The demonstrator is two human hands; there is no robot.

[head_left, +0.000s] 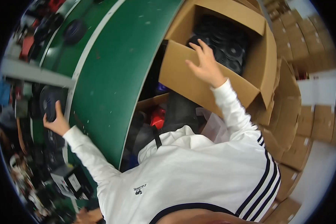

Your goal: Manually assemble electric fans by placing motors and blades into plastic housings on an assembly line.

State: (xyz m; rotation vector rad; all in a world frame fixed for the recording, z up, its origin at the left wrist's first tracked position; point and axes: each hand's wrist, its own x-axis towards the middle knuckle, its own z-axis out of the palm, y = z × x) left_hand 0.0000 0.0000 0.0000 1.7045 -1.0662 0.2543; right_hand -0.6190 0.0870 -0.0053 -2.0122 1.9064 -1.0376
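Observation:
My left hand (57, 122) is stretched out to the far left, past the green table. Its thumb and fingers close on a black round wheel (48, 101), which stands on edge among other dark parts. Over the near flap of an opened cardboard box (186, 69), my right hand (207, 67) hangs with its fingers spread and holds nothing. Inside that box lie several black ribbed round parts (233, 48). Whether the right fingertips touch any of them I cannot tell.
A green work surface (112, 71) runs between my arms, with a pale rail (87, 44) along it. Another black wheel (74, 31) lies beyond the rail. A black and white box (72, 181) sits lower left. Stacked cartons (311, 119) line the right.

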